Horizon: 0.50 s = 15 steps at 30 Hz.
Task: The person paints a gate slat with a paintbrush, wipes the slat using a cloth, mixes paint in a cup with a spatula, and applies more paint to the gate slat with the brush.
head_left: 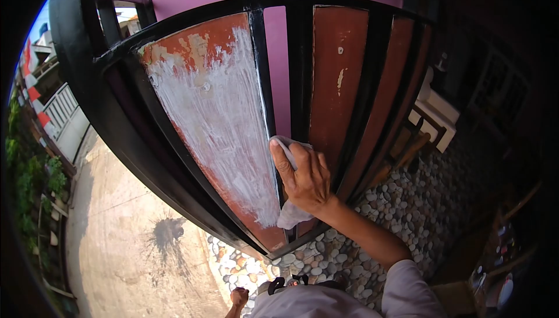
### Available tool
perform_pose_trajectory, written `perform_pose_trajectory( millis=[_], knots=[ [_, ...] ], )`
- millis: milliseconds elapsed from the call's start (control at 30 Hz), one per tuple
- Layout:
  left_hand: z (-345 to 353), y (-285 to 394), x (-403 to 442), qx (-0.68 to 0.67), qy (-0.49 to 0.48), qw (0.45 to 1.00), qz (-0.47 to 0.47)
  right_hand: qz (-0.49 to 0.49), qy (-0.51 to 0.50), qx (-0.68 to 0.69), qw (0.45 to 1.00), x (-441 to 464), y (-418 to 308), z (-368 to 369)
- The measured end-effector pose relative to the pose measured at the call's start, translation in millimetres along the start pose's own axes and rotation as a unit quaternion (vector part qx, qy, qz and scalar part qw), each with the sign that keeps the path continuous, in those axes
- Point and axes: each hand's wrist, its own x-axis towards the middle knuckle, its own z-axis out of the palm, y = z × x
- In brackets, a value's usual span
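My right hand (308, 181) is closed around a light grey rag (293, 215) and presses it against the black metal bar at the right edge of a gate panel. That panel (212, 114) is reddish-brown, with streaky white paint over most of it; brown shows at the top and along the lower left edge. A thin white line of paint runs down the bar (260, 73) beside it. Low in the view, near my waist, my left hand (239, 297) hangs with curled fingers; whether it holds anything is hidden.
Further right on the black gate (300, 73) is a brown panel (339, 85) with pale chipped spots. Pebbled paving (372, 213) lies below, and concrete with a dark stain (167, 232) is at left. A wooden chair (410, 143) stands behind the gate.
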Motion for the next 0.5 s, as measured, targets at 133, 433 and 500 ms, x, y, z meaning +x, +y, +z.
perform_pose_trajectory(
  millis=[133, 433, 500],
  knots=[
    [4.0, -2.3, -0.1, -0.001, 0.037, 0.999, 0.036, 0.019, -0.007, -0.007, 1.000, 13.6, -1.3, -5.5],
    [-10.0, 13.9, 17.8, -0.057, 0.000, 0.996, -0.072, 0.007, 0.034, -0.019, 0.999, 41.5, 7.1, -6.2],
    [-11.3, 15.6, 23.3, -0.049, -0.003, 0.997, -0.068, 0.013, 0.041, -0.013, 0.999, 52.0, 7.8, -10.7]
  ],
)
